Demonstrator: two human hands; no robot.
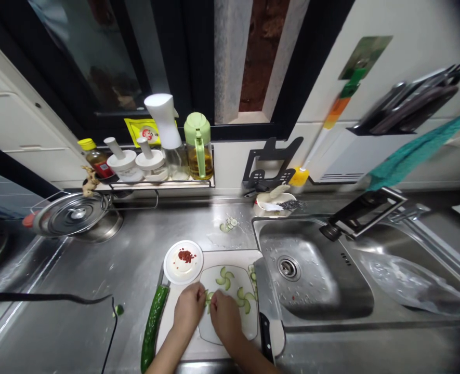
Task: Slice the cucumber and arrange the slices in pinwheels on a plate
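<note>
My left hand point(191, 306) and my right hand point(225, 317) are close together over the left side of a white square plate point(214, 337). The fingers of both are pinched around cucumber slices point(208, 297), which they partly cover. On the plate, more cucumber slices point(225, 278) form a pinwheel at the back, and a second pinwheel point(245, 300) lies at the right. Under the plate is a cutting board point(183, 353). A round white dish point(183, 262) with small red berries stands at its back left corner. A cleaver point(266, 296) rests along the right edge, beside several cucumber slices point(252, 274).
A whole cucumber point(154, 327) lies left of the board, with a cut end point(118, 310) farther left. To the right is a steel sink point(307, 265). Cucumber scraps point(228, 224) lie behind the board. A lidded pot point(77, 215) and a condiment rack point(159, 183) stand at the back left.
</note>
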